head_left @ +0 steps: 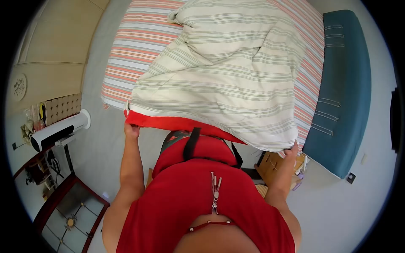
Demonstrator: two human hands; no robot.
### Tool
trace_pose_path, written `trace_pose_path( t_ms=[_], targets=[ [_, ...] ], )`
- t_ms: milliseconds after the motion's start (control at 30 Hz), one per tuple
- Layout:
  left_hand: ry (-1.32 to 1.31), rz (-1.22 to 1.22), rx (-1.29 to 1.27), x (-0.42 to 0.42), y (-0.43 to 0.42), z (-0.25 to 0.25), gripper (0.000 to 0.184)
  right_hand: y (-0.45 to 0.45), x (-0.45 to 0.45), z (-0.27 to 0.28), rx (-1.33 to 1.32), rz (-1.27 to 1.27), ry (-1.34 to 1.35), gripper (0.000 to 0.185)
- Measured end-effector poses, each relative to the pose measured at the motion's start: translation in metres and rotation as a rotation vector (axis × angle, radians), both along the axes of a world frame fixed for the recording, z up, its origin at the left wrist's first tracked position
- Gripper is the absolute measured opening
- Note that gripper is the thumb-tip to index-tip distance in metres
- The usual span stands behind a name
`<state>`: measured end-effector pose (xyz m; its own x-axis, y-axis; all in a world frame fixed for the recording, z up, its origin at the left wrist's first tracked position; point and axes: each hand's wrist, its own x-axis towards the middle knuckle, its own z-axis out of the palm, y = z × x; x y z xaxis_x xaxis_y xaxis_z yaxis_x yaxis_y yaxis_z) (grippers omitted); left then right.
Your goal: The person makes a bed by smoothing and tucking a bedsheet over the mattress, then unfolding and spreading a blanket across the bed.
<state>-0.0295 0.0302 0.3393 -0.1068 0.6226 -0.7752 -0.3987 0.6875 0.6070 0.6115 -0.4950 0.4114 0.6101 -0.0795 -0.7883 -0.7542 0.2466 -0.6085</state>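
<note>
A cream quilt [219, 76] with thin green-grey stripes lies rumpled over the bed. Its near edge is stretched between my two hands, and a red underside [168, 122] shows along that edge. My left hand [132, 130] is closed on the quilt's near left corner, just off the bed's edge. At the near right corner, my right hand [291, 150] grips the quilt with bent fingers. Under the quilt is a mattress [130, 63] covered in orange, white and grey stripes.
A blue headboard [346, 92] stands along the bed's right side. Below my right hand is a wooden bedside cabinet [272, 166] with small items on it. At the left are a white tower appliance [61, 128] and a dark-framed glass table [74, 215].
</note>
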Motion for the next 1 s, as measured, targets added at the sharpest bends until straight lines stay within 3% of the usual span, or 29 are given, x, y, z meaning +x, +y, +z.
trace_pose_path(
  t_ms=[67, 167, 200, 267, 367, 567, 800, 867, 1000],
  targets=[
    [-0.093, 0.101, -0.013, -0.001, -0.002, 0.007, 0.050, 0.007, -0.001, 0.021, -0.060, -0.113, -0.041, 0.042],
    [0.001, 0.443, -0.179, 0.039, 0.013, 0.041, 0.053, -0.005, 0.006, 0.041, -0.018, -0.296, -0.094, 0.041],
    [0.003, 0.328, -0.118, 0.016, 0.012, 0.003, 0.056, -0.014, 0.002, 0.046, -0.038, -0.300, -0.138, 0.041],
    [0.048, 0.397, -0.159, -0.033, 0.029, -0.101, 0.058, -0.039, 0.014, 0.041, -0.040, -0.347, -0.159, 0.042],
    [0.010, 0.413, -0.168, -0.018, 0.049, -0.120, 0.060, -0.041, 0.010, 0.056, -0.107, -0.370, -0.162, 0.044],
    [-0.127, 0.327, -0.129, 0.043, 0.040, -0.062, 0.061, -0.049, 0.002, 0.114, -0.100, -0.384, -0.287, 0.049],
    [-0.267, 0.157, -0.044, 0.008, 0.039, -0.054, 0.062, -0.124, -0.038, 0.180, -0.314, -0.585, -0.559, 0.050],
    [-0.346, 0.049, 0.018, -0.018, 0.046, -0.050, 0.062, -0.141, -0.056, 0.179, -0.339, -0.573, -0.473, 0.051],
    [-0.564, -0.283, 0.161, -0.071, 0.070, -0.008, 0.063, -0.176, -0.085, 0.121, -0.233, -0.217, -0.051, 0.051]
  ],
)
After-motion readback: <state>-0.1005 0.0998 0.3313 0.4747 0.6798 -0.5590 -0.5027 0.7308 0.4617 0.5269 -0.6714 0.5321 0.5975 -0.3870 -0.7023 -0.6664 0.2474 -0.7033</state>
